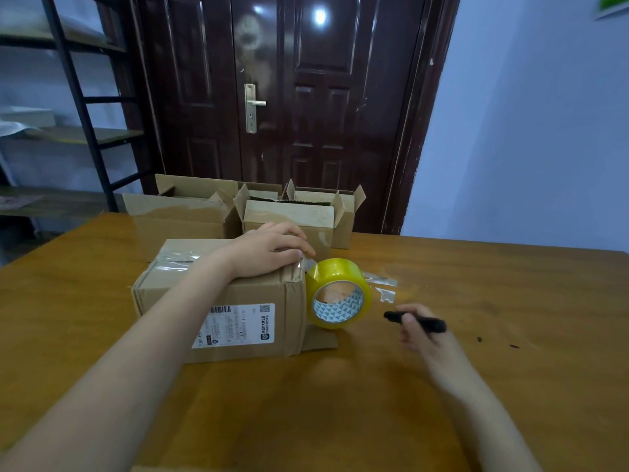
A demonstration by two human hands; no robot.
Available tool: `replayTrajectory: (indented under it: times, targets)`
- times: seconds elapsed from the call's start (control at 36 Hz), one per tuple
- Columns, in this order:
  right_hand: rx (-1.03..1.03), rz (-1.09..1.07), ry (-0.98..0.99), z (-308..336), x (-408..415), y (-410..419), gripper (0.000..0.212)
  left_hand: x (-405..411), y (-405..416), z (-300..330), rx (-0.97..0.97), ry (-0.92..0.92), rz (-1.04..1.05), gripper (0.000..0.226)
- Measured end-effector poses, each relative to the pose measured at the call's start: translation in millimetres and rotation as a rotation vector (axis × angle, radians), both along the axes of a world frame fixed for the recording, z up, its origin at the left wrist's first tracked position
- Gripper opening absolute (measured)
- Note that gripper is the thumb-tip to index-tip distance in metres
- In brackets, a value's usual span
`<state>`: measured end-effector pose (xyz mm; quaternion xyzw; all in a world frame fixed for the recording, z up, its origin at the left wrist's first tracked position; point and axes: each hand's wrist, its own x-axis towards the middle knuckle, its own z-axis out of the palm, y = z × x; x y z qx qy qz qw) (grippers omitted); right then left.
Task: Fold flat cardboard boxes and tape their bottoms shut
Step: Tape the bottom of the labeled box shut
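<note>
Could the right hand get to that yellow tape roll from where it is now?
Probably yes: bare table lies between the right hand and the tape roll. But it already holds a black tool, so gripping looks awkward.

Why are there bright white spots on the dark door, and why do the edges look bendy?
In the head view, the spots are glare from room lights on the shiny door; the wide lens bows the shelf and table edges; the right hand holding the black cutter looks slightly blurred, while the tape roll looks sharper.
</note>
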<state>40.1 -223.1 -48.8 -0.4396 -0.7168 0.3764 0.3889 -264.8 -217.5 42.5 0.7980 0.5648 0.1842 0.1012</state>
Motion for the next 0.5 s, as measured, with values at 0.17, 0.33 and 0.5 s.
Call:
replayTrajectory:
  times: [0.17, 0.33, 0.5]
  targets:
    - [0.223, 0.043, -0.624, -24, -9, 12, 0.043, 1, 0, 0, 0.001, 0.008, 0.002, 0.025]
    - [0.216, 0.088, -0.888, -20, -16, 9, 0.067, 1, 0, 0, 0.003, 0.005, 0.002, 0.025]
    - [0.193, 0.089, -1.025, -5, -22, 10, 0.074, 0, 1, -2, 0.008, 0.005, -0.005, 0.024]
